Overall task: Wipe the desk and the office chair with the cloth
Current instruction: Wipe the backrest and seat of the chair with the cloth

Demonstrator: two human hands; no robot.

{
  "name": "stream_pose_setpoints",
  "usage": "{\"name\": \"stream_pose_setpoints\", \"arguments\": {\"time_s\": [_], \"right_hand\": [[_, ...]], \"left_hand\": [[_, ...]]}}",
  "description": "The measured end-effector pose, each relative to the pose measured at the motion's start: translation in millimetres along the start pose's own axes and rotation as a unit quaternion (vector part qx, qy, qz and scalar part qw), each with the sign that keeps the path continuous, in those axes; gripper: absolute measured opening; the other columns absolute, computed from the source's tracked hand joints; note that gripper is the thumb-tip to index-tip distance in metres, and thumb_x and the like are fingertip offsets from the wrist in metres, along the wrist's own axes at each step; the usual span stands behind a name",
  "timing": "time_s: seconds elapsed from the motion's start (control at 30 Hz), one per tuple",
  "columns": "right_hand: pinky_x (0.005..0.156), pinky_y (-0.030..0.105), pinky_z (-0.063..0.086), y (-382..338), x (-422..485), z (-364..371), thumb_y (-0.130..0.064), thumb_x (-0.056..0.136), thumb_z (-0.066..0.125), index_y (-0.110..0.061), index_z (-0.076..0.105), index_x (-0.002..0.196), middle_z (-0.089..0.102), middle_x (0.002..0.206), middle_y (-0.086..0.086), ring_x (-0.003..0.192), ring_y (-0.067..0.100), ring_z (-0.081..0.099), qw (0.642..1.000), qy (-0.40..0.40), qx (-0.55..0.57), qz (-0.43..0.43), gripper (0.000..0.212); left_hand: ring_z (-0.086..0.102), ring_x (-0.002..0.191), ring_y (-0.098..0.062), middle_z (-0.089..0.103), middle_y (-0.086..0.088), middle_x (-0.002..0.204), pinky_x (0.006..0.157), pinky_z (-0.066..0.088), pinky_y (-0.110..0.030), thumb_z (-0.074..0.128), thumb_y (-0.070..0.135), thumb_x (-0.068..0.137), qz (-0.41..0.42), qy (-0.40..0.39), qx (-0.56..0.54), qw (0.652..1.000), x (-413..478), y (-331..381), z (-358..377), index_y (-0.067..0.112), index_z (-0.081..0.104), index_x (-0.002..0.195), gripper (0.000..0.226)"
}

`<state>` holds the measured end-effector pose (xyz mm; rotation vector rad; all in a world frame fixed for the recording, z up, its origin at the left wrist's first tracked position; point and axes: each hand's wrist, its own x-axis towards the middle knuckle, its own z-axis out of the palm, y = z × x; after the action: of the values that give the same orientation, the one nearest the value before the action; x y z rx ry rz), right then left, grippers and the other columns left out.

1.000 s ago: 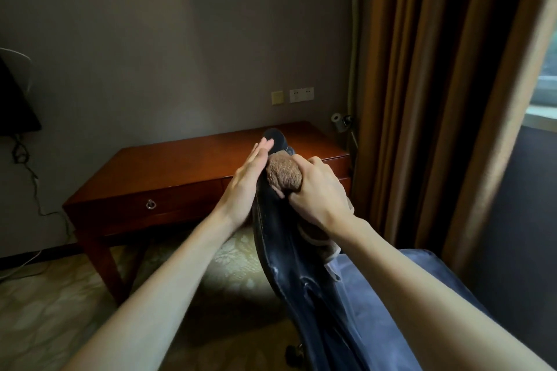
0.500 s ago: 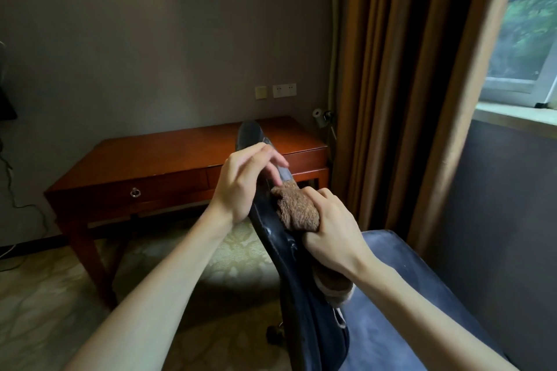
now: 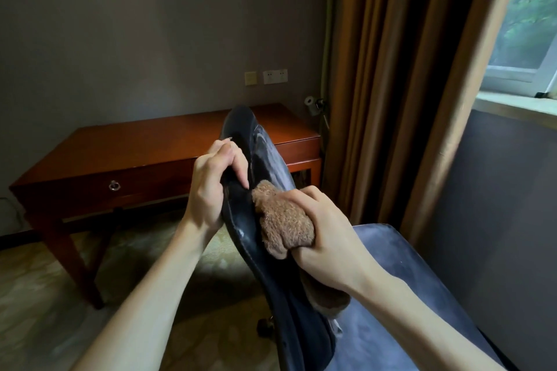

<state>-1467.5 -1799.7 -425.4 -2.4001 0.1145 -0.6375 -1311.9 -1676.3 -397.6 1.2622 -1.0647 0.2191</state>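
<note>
Cloth (image 3: 283, 226) in right hand (image 3: 328, 229) against chair (image 3: 266, 156); left hand (image 3: 211, 187) grips chair.

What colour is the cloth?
The cloth is light brown and fuzzy; the head view shows it best, bunched in the right hand.

The cloth (image 3: 286, 221) is fuzzy, matt terry. The office chair (image 3: 271, 166) is leather-like, glossy and creased on the back; its seat (image 3: 376, 346) looks dull and smooth. The desk (image 3: 144, 144) is polished wood with 1 shiny metal ring pull (image 3: 114, 186).
</note>
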Motion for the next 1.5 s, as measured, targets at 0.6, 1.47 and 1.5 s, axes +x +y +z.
{"name": "stream_pose_setpoints", "arguments": {"time_s": [0.6, 1.47, 1.5], "right_hand": [[0.094, 0.049, 0.048, 67.4, 227.7, 52.6, -0.026, 0.086, 0.069, -0.03, 0.053, 0.136, 0.057, 0.122, 0.011, 0.116, 0.037, 0.054, 0.979, 0.095, -0.163, 0.083, 0.052], [0.086, 0.039, 0.048, 5.7, 47.4, -10.0, -0.028, 0.073, 0.063, -0.04, 0.046, 0.129, 0.046, 0.108, -0.007, 0.106, 0.022, 0.05, 0.992, -0.025, -0.126, -0.001, 0.06], [0.087, 0.039, 0.047, 7.3, 54.1, -7.2, -0.027, 0.075, 0.066, -0.038, 0.049, 0.131, 0.047, 0.11, -0.006, 0.107, 0.022, 0.05, 0.992, -0.016, -0.126, -0.005, 0.06]], "left_hand": [[0.041, 0.071, -0.032, 0.049, -0.001, 0.058, 0.078, 0.029, -0.04, 0.029, 0.023, 0.094, 0.035, -0.02, -0.029, 0.999, 10.5, -37.5, -20.8, 0.012, 0.05, 0.051, 0.049], [0.056, 0.076, -0.019, 0.057, -0.013, 0.059, 0.086, 0.042, -0.018, 0.025, 0.034, 0.1, -0.087, 0.006, -0.054, 0.995, 80.3, -72.0, -15.9, 0.008, 0.065, 0.058, 0.064], [0.055, 0.073, -0.017, 0.055, -0.012, 0.057, 0.085, 0.042, -0.015, 0.025, 0.034, 0.1, -0.09, 0.009, -0.065, 0.994, 78.5, -74.9, -15.5, 0.007, 0.063, 0.056, 0.064]]}}
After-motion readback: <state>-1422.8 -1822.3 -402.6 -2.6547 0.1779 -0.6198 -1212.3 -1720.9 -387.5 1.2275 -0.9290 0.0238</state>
